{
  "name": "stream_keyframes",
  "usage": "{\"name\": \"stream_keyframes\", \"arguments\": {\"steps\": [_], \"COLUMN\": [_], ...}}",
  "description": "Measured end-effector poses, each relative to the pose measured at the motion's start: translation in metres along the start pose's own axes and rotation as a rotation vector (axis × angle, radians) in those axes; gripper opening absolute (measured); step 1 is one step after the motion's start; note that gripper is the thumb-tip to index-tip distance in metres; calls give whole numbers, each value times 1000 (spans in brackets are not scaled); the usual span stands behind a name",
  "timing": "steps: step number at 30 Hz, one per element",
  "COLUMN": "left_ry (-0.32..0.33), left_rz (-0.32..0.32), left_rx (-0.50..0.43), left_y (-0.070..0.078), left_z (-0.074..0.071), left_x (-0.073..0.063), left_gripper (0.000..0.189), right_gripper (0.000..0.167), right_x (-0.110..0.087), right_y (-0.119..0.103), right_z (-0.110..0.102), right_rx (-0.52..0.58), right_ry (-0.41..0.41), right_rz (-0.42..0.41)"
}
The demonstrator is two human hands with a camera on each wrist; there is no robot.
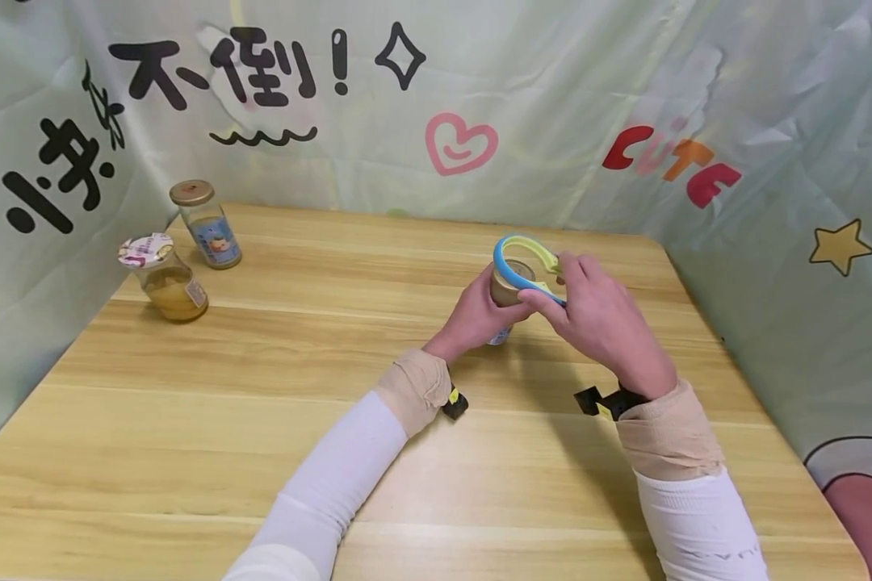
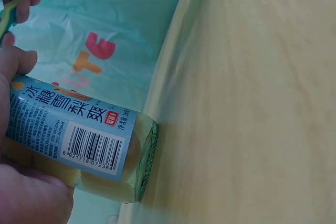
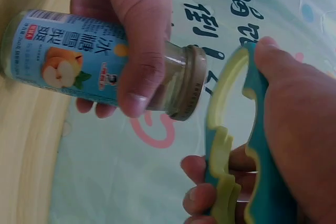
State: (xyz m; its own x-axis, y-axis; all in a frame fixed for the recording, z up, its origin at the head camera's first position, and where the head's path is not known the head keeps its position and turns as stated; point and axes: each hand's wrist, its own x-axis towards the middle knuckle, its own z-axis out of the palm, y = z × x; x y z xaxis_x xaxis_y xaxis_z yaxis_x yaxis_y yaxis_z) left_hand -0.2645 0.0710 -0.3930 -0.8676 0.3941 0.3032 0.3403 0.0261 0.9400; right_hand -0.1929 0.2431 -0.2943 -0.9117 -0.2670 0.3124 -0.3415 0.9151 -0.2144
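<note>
My left hand (image 1: 475, 315) grips a glass jar (image 3: 68, 59) round its upper body, thumb on one side and fingers on the other. The jar has a blue label with a pear picture and a gold metal lid (image 3: 193, 85). Whether its base touches the table cannot be told. My right hand (image 1: 603, 315) holds a blue and yellow jar opener (image 3: 273, 166) by its handles. In the head view the opener's loop overlaps the lid; the right wrist view shows a small gap between them.
At the back left of the wooden table (image 1: 262, 452) stand a gold-lidded jar with a blue label (image 1: 216, 240) and a wider glass jar with a patterned cover (image 1: 174, 292). A printed cloth (image 1: 552, 97) hangs round the table's back and sides.
</note>
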Motion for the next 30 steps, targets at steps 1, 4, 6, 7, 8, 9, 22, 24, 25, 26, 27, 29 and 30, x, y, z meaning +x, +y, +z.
{"name": "stream_keyframes", "arguments": {"steps": [1, 4, 6, 7, 8, 9, 22, 24, 25, 26, 27, 29, 30], "left_ry": [-1, -5, -10, -11, -13, -14, -15, -14, -15, -15, -14, -13, -12], "left_rz": [5, 8, 9, 8, 8, 9, -25, -39, -43, -44, -44, -41, -40], "left_rx": [-2, -9, -9, -6, -2, 1, 28, 34, 34, 35, 36, 39, 41], "left_y": [-1, -1, -1, -1, -1, -1, -1, -1, -1, -1, 0, 0, 1], "left_z": [0, 0, 0, 0, 0, 0, 2, 3, 3, 3, 3, 3, 3], "left_x": [0, 0, 0, -1, -1, -1, -1, -1, -2, -2, -2, -2, -2], "left_gripper": [57, 58, 58, 57, 57, 56, 60, 61, 61, 62, 63, 64, 64], "right_gripper": [69, 73, 74, 74, 75, 76, 71, 70, 69, 69, 70, 69, 68], "right_x": [1, 2, 2, 2, 2, 2, 0, 0, 0, 0, 0, 0, 0], "right_y": [0, 0, 0, 0, 0, 0, 0, 0, 0, 0, 0, 1, 1], "right_z": [0, 1, 2, 2, 2, 2, 14, 15, 16, 16, 16, 15, 15], "right_rx": [1, 14, 24, 25, 22, 14, -172, -181, -184, -186, -185, -179, -177], "right_ry": [-13, -38, -36, -34, -30, -24, 105, 102, 99, 96, 92, 89, 88], "right_rz": [14, 46, 64, 74, 82, 88, 22, 13, 9, 5, -1, -5, -7]}}
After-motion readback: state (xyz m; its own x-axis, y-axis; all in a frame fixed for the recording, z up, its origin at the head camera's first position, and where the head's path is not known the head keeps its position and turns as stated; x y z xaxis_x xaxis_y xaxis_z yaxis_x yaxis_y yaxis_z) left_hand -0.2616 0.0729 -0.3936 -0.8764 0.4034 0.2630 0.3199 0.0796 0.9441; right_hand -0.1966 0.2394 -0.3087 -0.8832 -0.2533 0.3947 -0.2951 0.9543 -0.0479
